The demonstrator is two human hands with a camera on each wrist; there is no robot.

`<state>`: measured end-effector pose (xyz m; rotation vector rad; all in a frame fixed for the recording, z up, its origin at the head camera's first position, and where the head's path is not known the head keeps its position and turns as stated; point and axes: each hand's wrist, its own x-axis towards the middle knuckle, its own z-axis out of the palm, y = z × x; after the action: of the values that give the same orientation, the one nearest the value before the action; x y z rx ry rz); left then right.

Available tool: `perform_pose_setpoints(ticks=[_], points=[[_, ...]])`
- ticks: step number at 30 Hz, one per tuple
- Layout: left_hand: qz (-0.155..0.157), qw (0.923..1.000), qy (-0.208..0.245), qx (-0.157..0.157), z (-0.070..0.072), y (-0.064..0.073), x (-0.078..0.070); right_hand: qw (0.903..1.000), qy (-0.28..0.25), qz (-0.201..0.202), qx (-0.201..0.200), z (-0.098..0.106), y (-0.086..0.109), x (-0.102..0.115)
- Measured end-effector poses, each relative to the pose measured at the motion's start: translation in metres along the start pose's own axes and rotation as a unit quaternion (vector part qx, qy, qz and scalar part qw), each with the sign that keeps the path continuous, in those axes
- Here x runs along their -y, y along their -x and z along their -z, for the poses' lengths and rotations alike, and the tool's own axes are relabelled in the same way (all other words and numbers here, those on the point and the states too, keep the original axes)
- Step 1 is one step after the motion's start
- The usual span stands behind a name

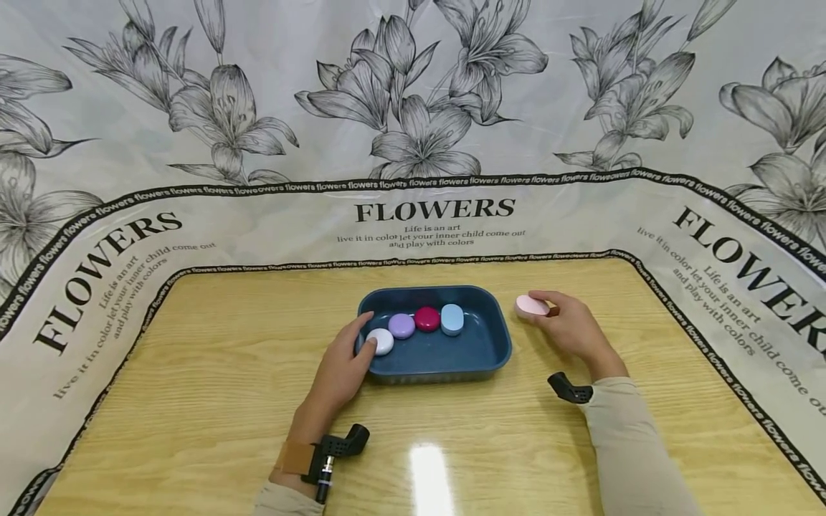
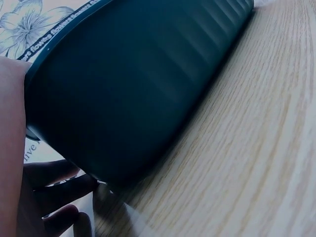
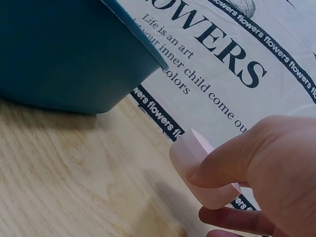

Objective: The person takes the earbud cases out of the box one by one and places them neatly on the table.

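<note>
A dark blue plastic tub stands on the table, and my left hand grips its left end. The thumb lies over the rim beside a white round piece, the fingers along the outside. In the left wrist view, the fingers curl by the tub's lower corner. Also inside the tub are a purple round piece, a crimson one and a light blue oblong one. Right of the tub, my right hand pinches a smooth, thick pink oval block between thumb and fingers.
The wooden table extends around the tub on all sides. A flower-printed sheet rises behind it and along both sides. Each wrist carries a black camera mount, the left one near the table's front.
</note>
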<state>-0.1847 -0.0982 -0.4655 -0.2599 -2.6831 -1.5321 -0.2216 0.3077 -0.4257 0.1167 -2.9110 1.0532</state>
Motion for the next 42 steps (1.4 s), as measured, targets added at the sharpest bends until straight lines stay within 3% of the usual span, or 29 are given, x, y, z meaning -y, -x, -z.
perform_pose_setpoints(ticks=[22, 31, 42], points=[[0.005, 1.0000, -0.004, 0.001, 0.002, 0.003, 0.001, 0.9995, 0.024, 0.009, 0.020, -0.011, -0.003, -0.007], [0.005, 1.0000, 0.001, 0.001, 0.001, 0.001, 0.000, 0.9986, 0.036, 0.039, 0.004, -0.009, -0.004, -0.007], [0.002, 1.0000, -0.003, 0.001, 0.001, 0.001, 0.001, 0.9988, 0.039, 0.031, 0.000, -0.009, -0.003, -0.005]])
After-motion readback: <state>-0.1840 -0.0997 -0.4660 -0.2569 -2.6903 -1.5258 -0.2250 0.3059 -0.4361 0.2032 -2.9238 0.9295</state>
